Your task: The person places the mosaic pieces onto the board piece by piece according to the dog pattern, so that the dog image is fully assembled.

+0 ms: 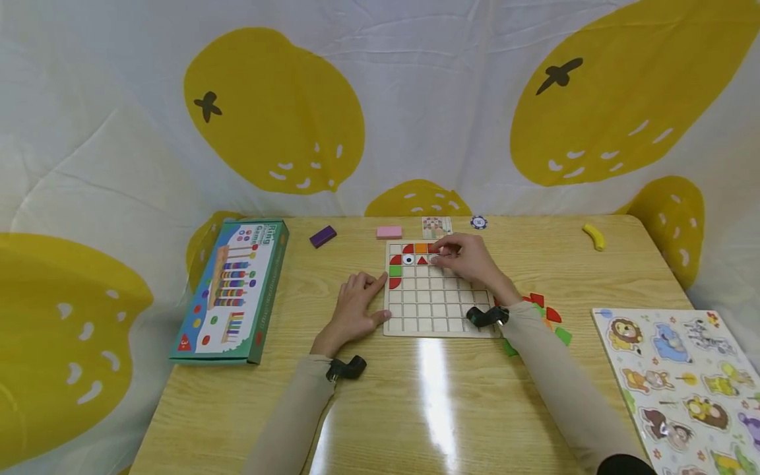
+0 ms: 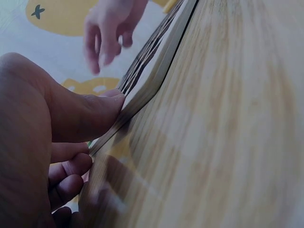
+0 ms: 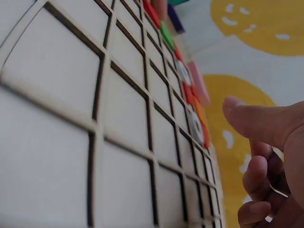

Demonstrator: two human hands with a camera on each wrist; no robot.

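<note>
A pale wooden grid board (image 1: 415, 310) lies flat on the table. Coloured tiles fill several cells at its upper left: a green square (image 1: 395, 270), an orange square (image 1: 420, 248), a red triangle (image 1: 422, 261), a round eye tile (image 1: 408, 260) and red curved ones. My left hand (image 1: 355, 305) rests at the board's left edge, its thumb and a finger touching the rim. Over the top rows is my right hand (image 1: 472, 257); the right wrist view shows its thumb and fingers apart, with nothing between them. A second eye tile (image 3: 195, 128) sits in a cell near that hand.
Loose red, green and orange tiles (image 1: 563, 336) lie right of the board, partly behind the right forearm. A pattern card (image 1: 437, 227), pink block (image 1: 389, 232), purple block (image 1: 323, 237), poker chip (image 1: 478, 222) and toy banana (image 1: 594, 237) stand behind. A game box (image 1: 237, 290) and animal puzzle (image 1: 683, 369) flank them.
</note>
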